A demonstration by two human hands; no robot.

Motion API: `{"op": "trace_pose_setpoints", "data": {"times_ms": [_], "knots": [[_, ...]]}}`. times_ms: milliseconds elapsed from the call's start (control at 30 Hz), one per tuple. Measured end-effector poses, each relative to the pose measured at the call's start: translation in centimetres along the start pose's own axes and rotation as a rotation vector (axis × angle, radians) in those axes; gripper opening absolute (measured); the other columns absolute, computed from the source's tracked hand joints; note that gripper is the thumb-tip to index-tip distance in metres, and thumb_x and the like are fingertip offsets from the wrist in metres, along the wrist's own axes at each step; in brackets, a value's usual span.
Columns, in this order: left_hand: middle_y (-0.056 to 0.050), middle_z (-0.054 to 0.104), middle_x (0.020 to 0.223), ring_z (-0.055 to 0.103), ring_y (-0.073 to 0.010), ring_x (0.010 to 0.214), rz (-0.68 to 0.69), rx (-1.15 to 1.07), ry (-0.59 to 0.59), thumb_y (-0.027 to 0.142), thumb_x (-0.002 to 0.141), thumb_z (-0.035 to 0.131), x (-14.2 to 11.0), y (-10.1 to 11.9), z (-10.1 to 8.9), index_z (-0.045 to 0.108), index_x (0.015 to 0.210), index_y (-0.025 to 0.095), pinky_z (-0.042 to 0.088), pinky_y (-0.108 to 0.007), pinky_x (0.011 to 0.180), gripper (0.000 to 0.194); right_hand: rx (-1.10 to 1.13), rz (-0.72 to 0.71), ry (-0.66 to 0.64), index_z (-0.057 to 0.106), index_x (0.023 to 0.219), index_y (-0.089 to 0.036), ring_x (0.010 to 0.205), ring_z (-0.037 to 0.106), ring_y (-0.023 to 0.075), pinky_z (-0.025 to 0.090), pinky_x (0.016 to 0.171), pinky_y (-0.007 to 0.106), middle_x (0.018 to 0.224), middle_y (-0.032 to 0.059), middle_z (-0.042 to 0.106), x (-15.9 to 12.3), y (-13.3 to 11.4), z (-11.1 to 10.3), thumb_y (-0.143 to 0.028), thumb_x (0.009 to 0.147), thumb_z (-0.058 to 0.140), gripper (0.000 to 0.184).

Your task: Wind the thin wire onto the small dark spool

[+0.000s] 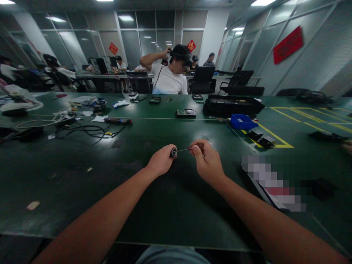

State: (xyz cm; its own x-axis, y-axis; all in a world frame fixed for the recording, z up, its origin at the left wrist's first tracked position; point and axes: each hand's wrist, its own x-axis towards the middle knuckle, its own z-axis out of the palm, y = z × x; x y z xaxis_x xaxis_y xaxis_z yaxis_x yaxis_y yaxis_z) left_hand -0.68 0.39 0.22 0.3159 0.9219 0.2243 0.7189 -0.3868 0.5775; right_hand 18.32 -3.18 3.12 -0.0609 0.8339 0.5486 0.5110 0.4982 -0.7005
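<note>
Forearms (107, 209), room between, over table edge (132, 243); left hand (161, 160) clamps cylinder (173, 152), right hand (208, 161) pinches thin-shafted tool (183, 150)

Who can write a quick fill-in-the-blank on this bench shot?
The left hand holds a round part whose outer rim is coloured ____; the right hand holds a thin rod. The small bin beside the black tray is coloured ____. Lines on the table are coloured ____. The person opposite wears a mostly ____ shirt.

Missing words: black; blue; yellow; white.
</note>
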Motion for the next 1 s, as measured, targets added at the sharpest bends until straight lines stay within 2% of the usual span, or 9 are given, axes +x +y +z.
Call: {"op": "trace_pose_setpoints", "data": {"times_ms": [467,667,867,1000], "knots": [[-0.004,0.066,0.107,0.061,-0.0202,0.094,0.009,-0.007,-0.011,0.015,0.087,0.054,0.04,-0.18,0.1,0.058,0.105,0.025,0.044,-0.032,0.08,0.02,-0.138,0.001,-0.045,0.056,0.098,-0.022,0.074,0.066,0.0206,0.045,0.068,0.034,0.081,0.0045,0.068,0.22,-0.21,-0.39,-0.035,0.099,0.044,0.017],[-0.003,0.067,0.103,0.061,-0.0193,0.09,0.013,-0.022,-0.007,0.018,0.089,0.055,0.0,-0.09,0.06,0.057,0.102,0.025,0.043,-0.031,0.076,0.015,-0.137,0.01,-0.046,0.057,0.098,-0.022,0.075,0.065,0.0206,0.044,0.068,0.034,0.083,0.0048,0.068,0.27,-0.23,-0.48,-0.038,0.099,0.044,0.02],[-0.003,0.066,0.1,0.061,-0.0191,0.09,-0.009,-0.039,0.053,0.021,0.089,0.056,0.09,-0.18,-0.06,0.058,0.103,0.025,0.043,-0.031,0.079,0.014,-0.166,-0.057,0.016,0.058,0.091,-0.021,0.076,0.062,0.0197,0.043,0.071,0.033,0.081,0.0051,0.065,0.31,-0.55,-0.58,-0.037,0.1,0.043,0.023],[-0.003,0.066,0.102,0.061,-0.0195,0.092,-0.055,-0.032,0.122,0.021,0.087,0.059,0.27,-0.4,0.04,0.057,0.103,0.024,0.043,-0.031,0.081,0.016,-0.13,-0.065,-0.09,0.057,0.101,-0.02,0.078,0.063,0.0185,0.045,0.072,0.032,0.086,0.0057,0.066,0.33,-0.14,-0.26,-0.032,0.099,0.042,0.019]]}}
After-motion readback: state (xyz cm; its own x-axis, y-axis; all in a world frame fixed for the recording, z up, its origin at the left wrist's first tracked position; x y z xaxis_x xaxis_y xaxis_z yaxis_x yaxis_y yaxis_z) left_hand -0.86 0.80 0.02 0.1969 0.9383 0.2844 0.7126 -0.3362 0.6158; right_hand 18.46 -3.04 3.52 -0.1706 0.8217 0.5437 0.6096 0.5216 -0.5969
